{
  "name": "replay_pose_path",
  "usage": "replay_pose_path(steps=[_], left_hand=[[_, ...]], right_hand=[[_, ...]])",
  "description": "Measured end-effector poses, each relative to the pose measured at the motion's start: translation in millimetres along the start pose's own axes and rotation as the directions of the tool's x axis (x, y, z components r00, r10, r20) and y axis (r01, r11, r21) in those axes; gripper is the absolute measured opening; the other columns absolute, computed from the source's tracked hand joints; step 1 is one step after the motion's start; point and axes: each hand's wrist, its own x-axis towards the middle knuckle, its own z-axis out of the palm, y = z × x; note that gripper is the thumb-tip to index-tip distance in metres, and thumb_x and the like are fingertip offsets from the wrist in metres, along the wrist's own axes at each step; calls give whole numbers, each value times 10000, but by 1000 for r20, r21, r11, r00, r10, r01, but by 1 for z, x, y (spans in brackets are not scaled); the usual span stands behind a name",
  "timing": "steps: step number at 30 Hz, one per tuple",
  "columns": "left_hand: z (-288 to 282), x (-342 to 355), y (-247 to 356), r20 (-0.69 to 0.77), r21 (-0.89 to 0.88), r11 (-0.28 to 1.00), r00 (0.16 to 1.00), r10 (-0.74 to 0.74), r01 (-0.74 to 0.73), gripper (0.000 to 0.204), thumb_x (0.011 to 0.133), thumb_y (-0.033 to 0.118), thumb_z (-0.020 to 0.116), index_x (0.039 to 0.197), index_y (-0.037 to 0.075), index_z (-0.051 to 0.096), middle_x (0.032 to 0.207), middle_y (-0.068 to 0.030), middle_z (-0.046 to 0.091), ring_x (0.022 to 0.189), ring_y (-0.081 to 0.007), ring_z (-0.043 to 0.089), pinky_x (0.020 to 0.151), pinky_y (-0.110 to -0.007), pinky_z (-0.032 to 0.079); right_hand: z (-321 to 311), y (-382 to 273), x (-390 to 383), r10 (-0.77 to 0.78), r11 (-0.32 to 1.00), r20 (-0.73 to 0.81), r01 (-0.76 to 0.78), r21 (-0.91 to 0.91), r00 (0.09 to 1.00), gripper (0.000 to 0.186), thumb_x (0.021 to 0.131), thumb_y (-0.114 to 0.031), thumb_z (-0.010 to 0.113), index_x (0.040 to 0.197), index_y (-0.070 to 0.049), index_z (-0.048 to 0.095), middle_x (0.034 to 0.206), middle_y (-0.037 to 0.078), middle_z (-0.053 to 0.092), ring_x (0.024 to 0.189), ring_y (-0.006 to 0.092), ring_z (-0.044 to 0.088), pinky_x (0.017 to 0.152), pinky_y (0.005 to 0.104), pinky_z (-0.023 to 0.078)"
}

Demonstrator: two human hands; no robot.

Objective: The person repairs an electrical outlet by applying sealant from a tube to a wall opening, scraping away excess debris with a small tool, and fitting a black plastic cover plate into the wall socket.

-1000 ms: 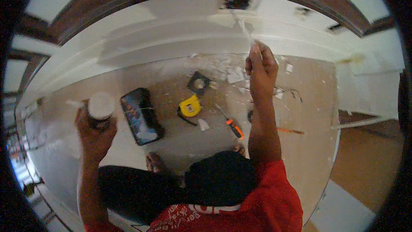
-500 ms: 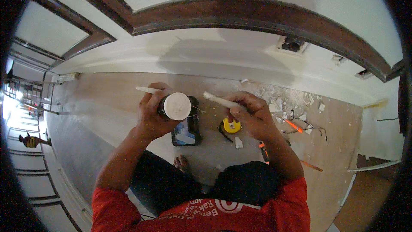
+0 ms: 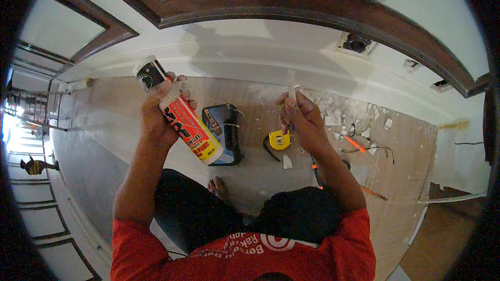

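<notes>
My left hand (image 3: 162, 112) is wrapped round the middle of a sealant cartridge (image 3: 195, 132), white with a black, red and yellow label. The cartridge slants, its black-printed end (image 3: 151, 74) up and left, its other end down toward my knees. Between the thumb and fingers of my right hand (image 3: 301, 112) stands a slim, whitish nozzle-like piece (image 3: 291, 87), blurred at its tip. Beneath that hand a yellow tape measure (image 3: 279, 139) lies on the floor. A black and blue flat case (image 3: 224, 131) rests behind the cartridge, partly hidden by it.
White debris (image 3: 333, 117) is strewn along the wall at right. Nearby lie an orange-handled tool (image 3: 354, 144), dark wire (image 3: 388, 151) and a thin orange stick (image 3: 374, 193). The wall ahead has an open socket hole (image 3: 357, 43). A distant person (image 3: 35, 167) and scaffold (image 3: 44, 106) show at left.
My left hand has moved left and tipped the cartridge, so its side label shows instead of its round end. The whitish piece in my right hand has swung from lying sideways to upright.
</notes>
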Motion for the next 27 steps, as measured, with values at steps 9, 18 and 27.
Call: replay_pose_path(steps=[9, 18, 27], left_hand=[[-40, -7, -9, 64, 358, 928, 994, 89, -106, 461, 906, 224, 667, 1306, 57, 509, 1228, -114, 580, 858, -208, 653, 752, -369, 555], [-13, 8, -20, -77, 330, 928, 975, 209, -173, 404, 920, 239, 678, 1249, 45, 548, 1166, -97, 627, 884, -192, 645, 760, -360, 569], [-15, 26, -15, -202, 139, 990, 979, 9, 19, 230, 913, 239, 686, 1074, 85, 630, 987, -89, 687, 800, -207, 676, 751, -355, 591]], right_hand=[[-95, 60, -60, -194, 743, -423, -149, -653, 885, 231, 956, -238, 651, 996, -10, 649, 805, 132, 633, 727, 243, 639, 675, 392, 509], [-98, 212, -229, -21, 432, -675, -602, -671, 737, 518, 782, -391, 803, 1096, -3, 664, 1007, 237, 685, 992, 414, 652, 834, 486, 517], [-91, 205, -227, 147, 717, -665, -542, -438, 732, 407, 792, -272, 807, 1087, -9, 710, 1077, 170, 715, 929, 280, 704, 799, 395, 542]])
